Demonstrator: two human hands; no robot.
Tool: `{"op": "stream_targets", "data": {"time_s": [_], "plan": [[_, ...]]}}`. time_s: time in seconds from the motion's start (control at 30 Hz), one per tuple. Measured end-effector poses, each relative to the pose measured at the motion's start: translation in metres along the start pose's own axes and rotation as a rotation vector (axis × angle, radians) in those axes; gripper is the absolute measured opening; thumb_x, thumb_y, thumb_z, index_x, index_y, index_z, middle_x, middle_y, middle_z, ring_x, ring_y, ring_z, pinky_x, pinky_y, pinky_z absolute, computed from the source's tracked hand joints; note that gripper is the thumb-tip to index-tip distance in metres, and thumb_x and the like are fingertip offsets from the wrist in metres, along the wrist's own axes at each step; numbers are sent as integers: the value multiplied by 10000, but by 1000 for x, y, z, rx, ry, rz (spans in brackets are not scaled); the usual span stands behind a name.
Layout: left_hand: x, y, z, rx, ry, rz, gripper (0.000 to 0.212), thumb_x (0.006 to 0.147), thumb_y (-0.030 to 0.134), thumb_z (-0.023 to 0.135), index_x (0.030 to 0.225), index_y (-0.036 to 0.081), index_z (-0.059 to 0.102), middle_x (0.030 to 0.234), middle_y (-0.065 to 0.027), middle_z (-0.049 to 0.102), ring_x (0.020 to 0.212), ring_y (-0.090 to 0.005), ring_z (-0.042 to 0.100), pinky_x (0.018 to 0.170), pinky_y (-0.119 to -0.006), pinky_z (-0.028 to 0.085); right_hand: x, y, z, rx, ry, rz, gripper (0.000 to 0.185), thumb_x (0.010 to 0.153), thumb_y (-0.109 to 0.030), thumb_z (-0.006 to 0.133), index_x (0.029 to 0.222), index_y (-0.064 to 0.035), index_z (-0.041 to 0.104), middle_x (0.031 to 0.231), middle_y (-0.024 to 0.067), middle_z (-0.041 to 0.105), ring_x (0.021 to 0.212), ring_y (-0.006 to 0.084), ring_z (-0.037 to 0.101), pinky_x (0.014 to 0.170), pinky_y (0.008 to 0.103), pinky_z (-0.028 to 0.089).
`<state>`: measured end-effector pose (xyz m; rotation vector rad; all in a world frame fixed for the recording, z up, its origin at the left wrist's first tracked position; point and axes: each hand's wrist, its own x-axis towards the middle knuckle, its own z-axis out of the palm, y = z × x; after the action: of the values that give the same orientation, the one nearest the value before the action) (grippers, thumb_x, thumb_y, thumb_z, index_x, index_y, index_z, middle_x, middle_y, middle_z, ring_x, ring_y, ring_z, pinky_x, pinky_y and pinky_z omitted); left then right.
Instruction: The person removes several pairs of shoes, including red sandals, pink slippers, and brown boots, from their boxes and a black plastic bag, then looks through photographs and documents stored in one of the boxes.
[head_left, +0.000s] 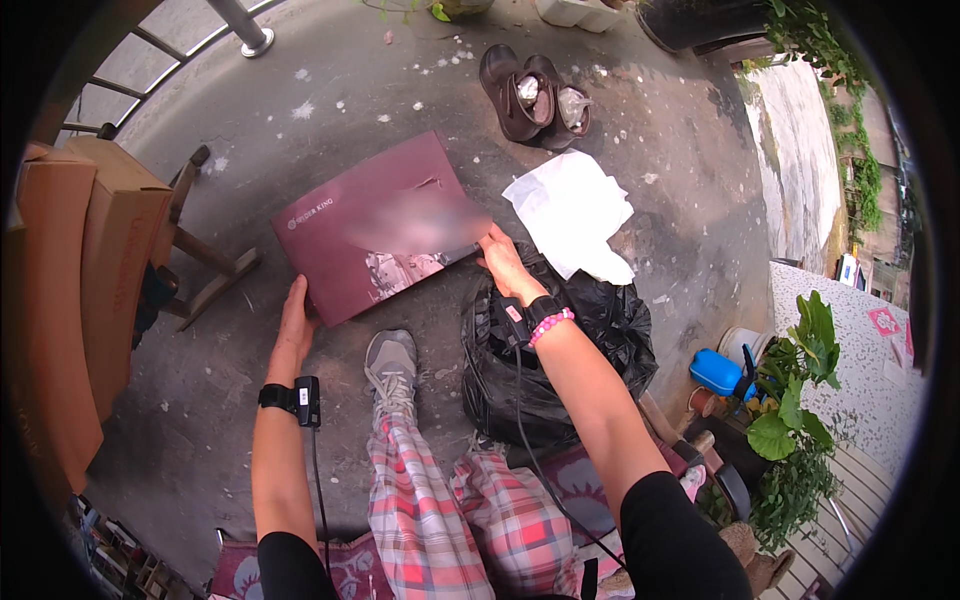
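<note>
A maroon Spider King shoe box (360, 225) is held between my two hands above the concrete floor, its printed lid facing up. My left hand (295, 322) presses against its near left side. At the right-hand corner, the fingers of my right hand (504, 259) grip the edge, with the thumb near the top. Part of the lid print is blurred. Just under my right forearm sits a black plastic bag (555, 352), and a crumpled white sheet (574, 214) lies partly over it. A pair of dark brown leather shoes (532, 101) with stuffing inside stands farther off.
Cardboard boxes (112, 262) are stacked at the left beside a wooden stool leg (217, 289). A metal railing (247, 30) runs along the upper left. Potted plants (787, 412) and a blue spray bottle (716, 373) stand at the right. My sneaker (391, 364) is just below the box.
</note>
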<state>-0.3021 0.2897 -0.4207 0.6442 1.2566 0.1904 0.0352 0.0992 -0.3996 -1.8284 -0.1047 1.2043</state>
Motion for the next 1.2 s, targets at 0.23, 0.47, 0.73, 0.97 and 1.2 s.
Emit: {"op": "stream_targets", "data": {"time_s": [0.23,0.47,0.73,0.97,1.2], "plan": [[-23,9,-11,-66,-152,65,568,988,437,576,1470,174,433,1470,-17,480,1356,-198,452,1134,-400,340,-25,10,-17,259,-243,77,660,1012,-527,507,1484,-70,450,1478,69,497,1378,219,419,1108,417,341],[-29,2,-12,-159,-123,6,523,963,371,627,1379,76,513,1374,-36,563,1278,-200,519,1097,-390,389,-8,-19,-126,-678,852,-376,539,833,-257,777,1309,-88,590,1313,156,560,1277,365,445,1043,516,385],[-31,-5,-8,-202,-125,-28,527,972,363,608,1380,45,505,1392,-53,562,1290,-213,523,1112,-403,387,38,49,-184,-486,743,262,1228,671,-324,918,1576,-98,119,1380,268,446,1225,402,533,915,479,541],[-35,-1,-8,-193,-82,-17,500,969,362,614,1350,49,527,1364,-54,582,1273,-213,536,1105,-402,399,37,46,-199,646,291,149,137,964,-38,566,1084,7,615,886,102,689,782,214,679,716,372,572],[-29,-11,-10,-238,-104,-38,489,953,378,637,1320,66,554,1323,-51,613,1231,-220,570,1079,-411,424,14,31,-283,831,-111,-96,197,969,-91,513,1088,22,623,982,91,694,908,199,676,839,364,549]]}}
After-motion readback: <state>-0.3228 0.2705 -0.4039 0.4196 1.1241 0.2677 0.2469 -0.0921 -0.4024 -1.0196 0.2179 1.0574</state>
